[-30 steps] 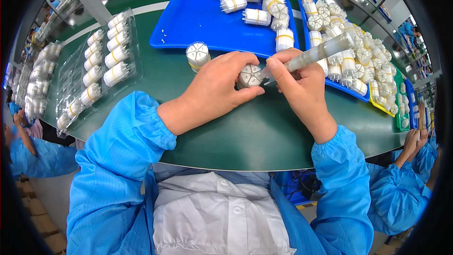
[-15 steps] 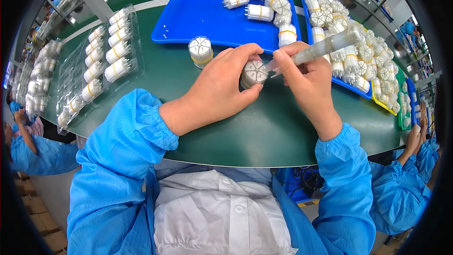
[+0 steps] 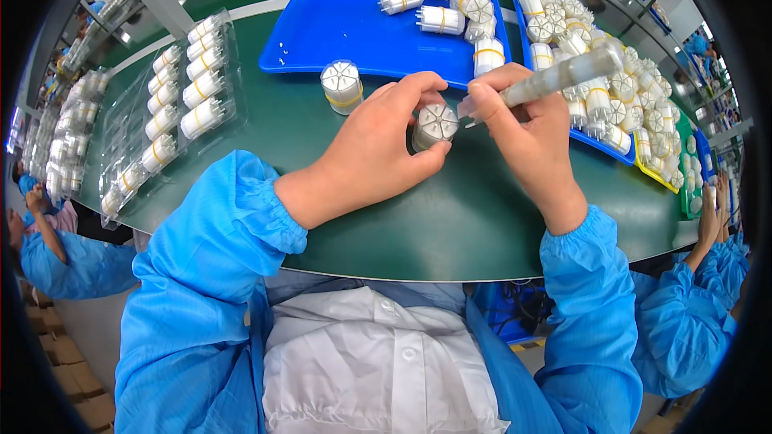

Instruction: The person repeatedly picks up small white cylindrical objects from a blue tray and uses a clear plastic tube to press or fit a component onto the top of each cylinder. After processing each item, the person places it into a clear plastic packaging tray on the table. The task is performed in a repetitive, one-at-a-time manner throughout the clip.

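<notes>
My left hand (image 3: 374, 141) curls its thumb and fingers around a short white cylinder (image 3: 437, 124) that stands upright on the green table. Its round top is split into wedge-shaped segments. In my right hand (image 3: 523, 133) is a pair of tweezers (image 3: 555, 76), its thick shaft wrapped in greyish translucent material. The two tips point left, close beside the cylinder's top edge. Another such cylinder (image 3: 342, 88), with a yellow band around it, stands beyond my left hand.
A blue tray (image 3: 322, 28) at the back holds several banded cylinders on its right side. Right of it, another blue tray (image 3: 624, 161) is heaped with more, beside a yellow tray (image 3: 655, 178). A clear plastic blister tray (image 3: 229, 88) with rows of cylinders lies left. Co-workers sit at both sides.
My right hand has shifted slightly right, and the tweezer tips have drawn back a little from the cylinder's top. The left hand keeps its grip, with the cylinder moved slightly right.
</notes>
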{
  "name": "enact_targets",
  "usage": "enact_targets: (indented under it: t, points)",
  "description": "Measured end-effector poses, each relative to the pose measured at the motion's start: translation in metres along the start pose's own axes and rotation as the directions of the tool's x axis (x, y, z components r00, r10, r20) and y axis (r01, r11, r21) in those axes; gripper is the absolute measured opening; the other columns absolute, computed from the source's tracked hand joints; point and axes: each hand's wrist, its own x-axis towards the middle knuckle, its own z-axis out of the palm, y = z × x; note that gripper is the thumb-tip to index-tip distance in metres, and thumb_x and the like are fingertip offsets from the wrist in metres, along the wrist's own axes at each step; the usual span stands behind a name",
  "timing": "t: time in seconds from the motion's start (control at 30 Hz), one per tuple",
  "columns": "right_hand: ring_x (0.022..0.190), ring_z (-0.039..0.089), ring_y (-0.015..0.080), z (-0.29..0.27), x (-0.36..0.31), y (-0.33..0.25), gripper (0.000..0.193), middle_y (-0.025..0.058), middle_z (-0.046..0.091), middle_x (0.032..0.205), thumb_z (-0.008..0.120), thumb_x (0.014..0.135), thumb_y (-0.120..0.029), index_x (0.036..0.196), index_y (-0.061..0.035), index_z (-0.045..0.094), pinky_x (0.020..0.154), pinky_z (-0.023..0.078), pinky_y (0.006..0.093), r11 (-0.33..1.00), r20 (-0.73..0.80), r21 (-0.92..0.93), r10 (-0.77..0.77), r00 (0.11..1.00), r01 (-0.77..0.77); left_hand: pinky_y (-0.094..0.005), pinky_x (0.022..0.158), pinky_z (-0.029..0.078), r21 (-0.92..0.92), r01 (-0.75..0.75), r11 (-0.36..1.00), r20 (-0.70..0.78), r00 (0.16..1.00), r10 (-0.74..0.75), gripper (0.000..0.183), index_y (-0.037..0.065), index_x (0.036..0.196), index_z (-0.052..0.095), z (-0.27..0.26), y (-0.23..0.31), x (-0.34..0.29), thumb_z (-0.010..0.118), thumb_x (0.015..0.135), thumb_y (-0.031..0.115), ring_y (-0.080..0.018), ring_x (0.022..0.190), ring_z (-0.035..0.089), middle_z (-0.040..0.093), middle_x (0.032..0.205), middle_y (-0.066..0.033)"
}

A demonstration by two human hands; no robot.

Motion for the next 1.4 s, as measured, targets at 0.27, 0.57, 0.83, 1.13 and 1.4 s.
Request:
enact_targets:
  t: [0.27, 0.57, 0.83, 1.13, 1.4]
  points:
    - [0.066, 0.059, 0.0074, 0.004, -0.003, -0.005, 0.014, 0.0025, 0.066, 0.077, 0.072, 0.091, -0.015, 0.092, -0.0010, 0.068, 0.057, 0.046, 0.0235, 0.997, 0.062, -0.077, 0.002, 0.998, 0.003, -0.0334, 0.086, 0.051, 0.204, -0.057, 0.977, 0.045, 0.998, 0.049, 0.064, 0.003, 0.134, 0.048, -0.002, 0.000, 0.001, 0.078, 0.078, 0.010, -0.0240, 0.102, 0.062, 0.063, 0.118, -0.0129]
    - [0.066, 0.057, 0.0069, -0.001, -0.001, -0.001, 0.014, 0.0021, 0.065, 0.077, 0.071, 0.092, -0.015, 0.092, -0.0015, 0.068, 0.058, 0.045, 0.0234, 0.999, 0.039, -0.029, 0.016, 0.999, -0.015, -0.0333, 0.085, 0.050, -0.035, -0.041, 0.999, 0.025, 0.999, 0.042, 0.063, 0.003, 0.133, 0.048, 0.003, -0.009, -0.002, 0.078, 0.078, 0.009, -0.0230, 0.101, 0.062, 0.061, 0.112, -0.0123]
    - [0.067, 0.056, 0.0067, 0.003, -0.003, 0.001, 0.013, 0.0013, 0.063, 0.077, 0.070, 0.092, -0.014, 0.092, -0.0013, 0.068, 0.058, 0.044, 0.0242, 0.999, 0.062, -0.041, 0.006, 0.998, -0.004, -0.0335, 0.095, 0.049, 0.175, -0.004, 0.985, 0.061, 0.998, -0.007, 0.060, 0.003, 0.133, 0.049, -0.001, 0.000, 0.003, 0.074, 0.079, 0.004, -0.0236, 0.108, 0.062, 0.061, 0.116, -0.0118]
    - [0.069, 0.056, 0.0061, -0.001, -0.001, 0.003, 0.012, 0.0005, 0.064, 0.079, 0.071, 0.093, -0.014, 0.093, -0.0015, 0.068, 0.060, 0.045, 0.0236, 0.997, 0.072, 0.051, 0.055, 0.996, -0.058, -0.0355, 0.096, 0.048, -0.092, -0.015, 0.996, 0.107, 0.994, 0.025, 0.064, 0.001, 0.136, 0.047, 0.002, -0.004, 0.000, 0.075, 0.079, 0.004, -0.0235, 0.113, 0.061, 0.061, 0.124, -0.0134]
    - [0.070, 0.059, 0.0072, 0.000, -0.001, 0.007, 0.012, 0.0021, 0.066, 0.080, 0.069, 0.093, -0.013, 0.096, -0.0019, 0.068, 0.060, 0.046, 0.0237, 0.995, 0.006, 0.077, 0.060, 0.998, -0.060, -0.0363, 0.086, 0.050, 0.150, -0.039, 0.988, 0.075, 0.997, 0.028, 0.068, 0.004, 0.138, 0.047, -0.009, 0.011, -0.007, 0.080, 0.079, 0.010, -0.0263, 0.104, 0.060, 0.061, 0.112, -0.0123]
